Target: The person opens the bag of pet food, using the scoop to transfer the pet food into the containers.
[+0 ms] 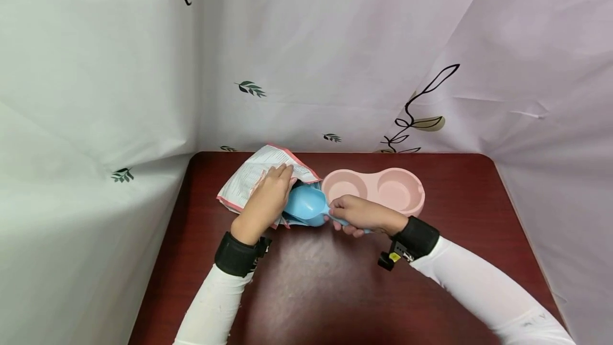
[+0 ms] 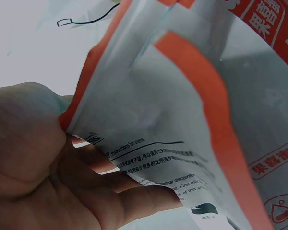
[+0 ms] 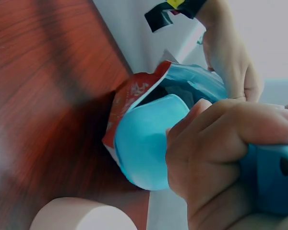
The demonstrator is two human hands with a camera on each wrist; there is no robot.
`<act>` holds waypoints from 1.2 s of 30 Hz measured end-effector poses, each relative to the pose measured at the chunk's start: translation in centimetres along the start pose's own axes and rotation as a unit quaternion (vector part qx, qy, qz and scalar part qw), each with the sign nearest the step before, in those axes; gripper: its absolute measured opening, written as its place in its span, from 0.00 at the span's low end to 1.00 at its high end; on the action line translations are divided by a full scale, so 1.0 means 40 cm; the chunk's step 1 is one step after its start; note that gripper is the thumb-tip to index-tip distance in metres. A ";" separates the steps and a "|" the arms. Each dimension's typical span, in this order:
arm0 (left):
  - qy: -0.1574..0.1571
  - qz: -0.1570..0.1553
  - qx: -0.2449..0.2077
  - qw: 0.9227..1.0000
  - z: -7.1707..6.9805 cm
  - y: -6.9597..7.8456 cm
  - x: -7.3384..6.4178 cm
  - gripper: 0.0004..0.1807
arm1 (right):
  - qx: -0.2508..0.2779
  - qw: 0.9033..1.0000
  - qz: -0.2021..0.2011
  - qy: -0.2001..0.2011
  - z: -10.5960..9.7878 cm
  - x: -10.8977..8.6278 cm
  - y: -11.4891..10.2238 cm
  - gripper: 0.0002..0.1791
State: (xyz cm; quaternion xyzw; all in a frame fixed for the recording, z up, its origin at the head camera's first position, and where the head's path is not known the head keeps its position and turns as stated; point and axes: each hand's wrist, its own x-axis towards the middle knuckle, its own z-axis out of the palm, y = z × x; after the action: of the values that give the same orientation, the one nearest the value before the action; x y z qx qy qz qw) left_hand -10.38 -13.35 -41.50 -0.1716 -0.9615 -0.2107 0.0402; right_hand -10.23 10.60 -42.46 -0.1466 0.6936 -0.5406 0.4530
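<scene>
A white bag [image 1: 249, 174] with red edging and printed text lies on its side, its mouth turned to the right. My left hand [image 1: 270, 196] holds the upper side of the mouth; in the left wrist view the fingers [image 2: 149, 201] run under the bag's printed edge [image 2: 149, 139]. With the right hand [image 1: 356, 214] I grip the handle of a light-blue scoop [image 1: 306, 202]. The scoop's bowl [image 3: 151, 139] is at the bag's open mouth, overlapping the bluish lining [image 3: 197, 79] in the right wrist view. The bag's contents are hidden.
A pink double bowl [image 1: 372, 181] stands just behind my right hand, near the table's back edge. The dark red-brown table [image 1: 460, 190] has a white patterned cloth [image 1: 297, 116] hanging behind it and at both sides. Each wrist wears a black strap [image 1: 416, 236].
</scene>
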 end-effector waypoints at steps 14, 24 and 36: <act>0.006 0.005 0.002 1.000 0.005 0.005 0.001 0.22 | -0.033 0.998 0.032 0.031 0.024 0.094 -0.016 0.18; 0.016 0.018 0.000 1.000 0.008 0.001 0.002 0.21 | -0.027 0.998 0.017 0.047 0.042 0.134 0.001 0.19; 0.012 0.009 -0.003 1.000 0.007 0.003 0.003 0.21 | -0.042 0.994 -0.035 0.095 0.071 0.178 0.069 0.18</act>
State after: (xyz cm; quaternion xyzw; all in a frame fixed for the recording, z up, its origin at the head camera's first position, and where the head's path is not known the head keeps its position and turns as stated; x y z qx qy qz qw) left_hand -10.43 -13.09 -41.67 -0.1779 -0.9587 -0.2153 0.0533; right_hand -11.10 4.93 -48.25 -0.1376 0.7501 -0.5380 0.3592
